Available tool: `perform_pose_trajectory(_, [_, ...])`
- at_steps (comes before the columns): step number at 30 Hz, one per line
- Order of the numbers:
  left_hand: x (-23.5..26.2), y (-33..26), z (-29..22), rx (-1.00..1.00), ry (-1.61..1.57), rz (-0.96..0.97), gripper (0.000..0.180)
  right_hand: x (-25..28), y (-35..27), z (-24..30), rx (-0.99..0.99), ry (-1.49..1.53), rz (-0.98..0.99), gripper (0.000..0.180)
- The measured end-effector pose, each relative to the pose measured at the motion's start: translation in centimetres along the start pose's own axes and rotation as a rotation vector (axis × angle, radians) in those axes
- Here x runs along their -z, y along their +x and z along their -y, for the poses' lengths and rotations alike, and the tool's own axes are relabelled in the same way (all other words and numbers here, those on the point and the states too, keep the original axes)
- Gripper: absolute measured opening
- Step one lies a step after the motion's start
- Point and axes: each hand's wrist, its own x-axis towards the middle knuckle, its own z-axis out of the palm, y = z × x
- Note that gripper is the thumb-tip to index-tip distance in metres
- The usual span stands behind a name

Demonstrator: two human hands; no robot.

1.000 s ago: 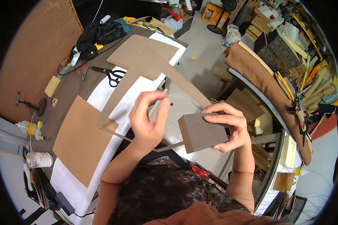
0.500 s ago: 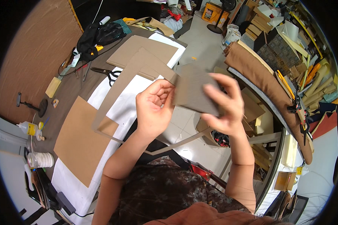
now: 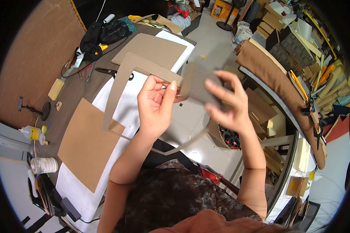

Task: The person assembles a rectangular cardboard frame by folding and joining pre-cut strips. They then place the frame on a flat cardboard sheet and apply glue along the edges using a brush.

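My left hand (image 3: 155,106) is closed round one side of a thin grey-brown cardboard frame (image 3: 119,85), holding it raised above the table edge, thumb uppermost. The frame has a large open middle, and its near side bends round in front of me. My right hand (image 3: 229,103) grips a flat, rectangular grey-brown piece (image 3: 196,83), fingers over its right side. That piece is smeared by motion, so its kind is unclear; it meets or overlaps the frame's right end beside my left fingers.
On the left table lie a brown board (image 3: 91,143), white paper (image 3: 76,194), stacked cardboard (image 3: 151,48), black scissors (image 3: 105,71), a glue bottle (image 3: 29,133) and a tape roll (image 3: 44,165). A brown fabric roll (image 3: 274,73) lies along the right bench. An open box (image 3: 217,136) sits below.
The frame has turned and its far corner has shifted left and slightly nearer. My left thumb has come up onto the frame's edge. The blurred piece and my right hand have moved slightly left.
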Motion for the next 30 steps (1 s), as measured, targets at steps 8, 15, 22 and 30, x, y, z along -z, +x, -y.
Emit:
perform_pose_trajectory(8, [-0.4,0.1,0.0,0.031,-0.042,-0.004,0.011,0.5,0.4,0.3,-0.400,0.054,-0.074,0.051])
perform_pose_trajectory(15, [0.3,0.6,-0.4,0.041,-0.043,-0.038,0.011,1.1,-1.1,-0.5,-0.249,-0.005,-0.087,0.050])
perform_pose_trajectory(22, [1.3,1.3,-0.6,-0.001,-0.033,-0.060,0.012,3.2,-3.1,-0.7,-0.092,0.556,0.153,0.064])
perform_pose_trajectory(30, [-0.1,-0.3,-0.1,0.052,-0.055,-0.011,0.015,0.7,-3.4,1.0,-0.198,0.702,0.133,0.060])
